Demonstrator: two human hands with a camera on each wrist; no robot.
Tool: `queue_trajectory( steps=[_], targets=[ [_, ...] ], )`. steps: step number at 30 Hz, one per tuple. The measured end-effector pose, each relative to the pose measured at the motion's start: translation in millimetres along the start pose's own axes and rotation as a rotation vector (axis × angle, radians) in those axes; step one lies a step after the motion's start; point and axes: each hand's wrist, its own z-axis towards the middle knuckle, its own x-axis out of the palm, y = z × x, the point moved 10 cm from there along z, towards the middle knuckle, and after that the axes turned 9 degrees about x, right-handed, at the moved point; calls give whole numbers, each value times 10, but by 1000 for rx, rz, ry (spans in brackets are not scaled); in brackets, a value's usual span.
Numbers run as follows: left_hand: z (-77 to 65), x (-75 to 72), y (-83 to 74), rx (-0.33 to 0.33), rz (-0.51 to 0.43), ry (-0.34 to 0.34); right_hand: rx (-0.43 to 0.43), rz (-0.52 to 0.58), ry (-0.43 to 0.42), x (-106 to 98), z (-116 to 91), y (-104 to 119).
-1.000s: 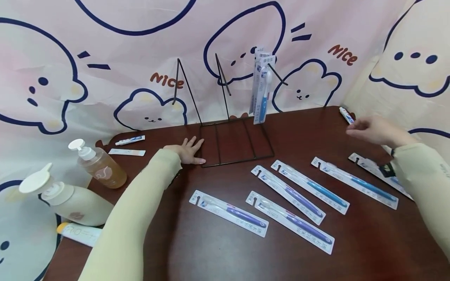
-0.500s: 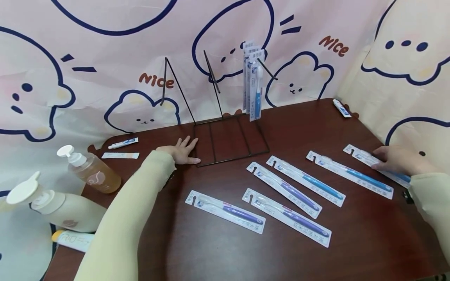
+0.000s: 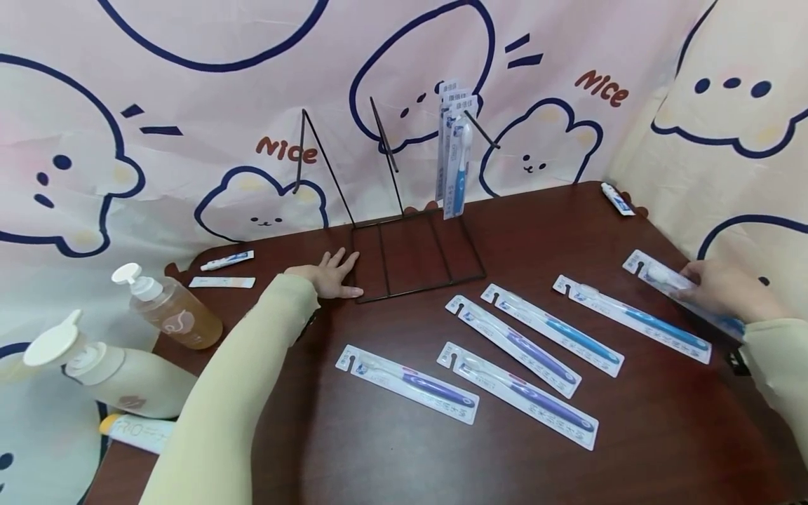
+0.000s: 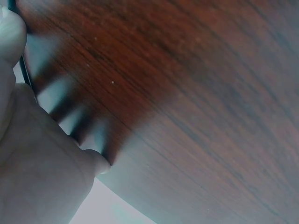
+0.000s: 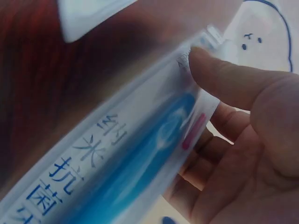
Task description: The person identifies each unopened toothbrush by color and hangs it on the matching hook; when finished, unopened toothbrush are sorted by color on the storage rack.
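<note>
My right hand [image 3: 726, 289] pinches a packaged blue toothbrush [image 3: 655, 272] at the table's right side. Up close in the right wrist view, the thumb lies on the clear front of the pack and the fingers are behind it. My left hand [image 3: 328, 277] rests with spread fingers at the left edge of the black wire rack [image 3: 416, 289]. Several packaged toothbrushes hang on the rack's right hook, a blue one [image 3: 459, 175] in front. On the table lie two more blue ones [image 3: 637, 319] and several purple ones [image 3: 410, 382].
At the left stand an amber pump bottle [image 3: 179, 312] and a white pump bottle [image 3: 135, 379], beside a yellow-capped tube [image 3: 142, 433]. A small toothpaste tube [image 3: 227, 260] and a flat sachet [image 3: 222, 282] lie behind them. Another small tube [image 3: 617, 199] is at the back right corner.
My right hand has come down from near the back right tube to the rightmost toothbrush pack, gripped it and tilted it up slightly. The left hand has stayed at the rack.
</note>
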Motion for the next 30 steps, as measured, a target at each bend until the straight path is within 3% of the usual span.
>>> queue_trajectory(
  steps=[4,9,14,21,26,30],
  targets=[
    [-9,-3,4,-4,-1,5,-32,24,-122,-230,-72,251],
    [-17,-1,3,-7,1,16,-82,111,-270,-602,-270,748],
    [-22,1,-2,-2,9,3,-169,234,-314,-872,-512,1366],
    [-24,8,16,-5,21,4,-408,427,-280,-1001,-744,2265],
    [-38,20,21,-15,16,5,-505,512,-188,-919,-661,2714],
    [-52,20,8,-16,19,-9,-536,525,-153,-834,-510,2904]
  ],
)
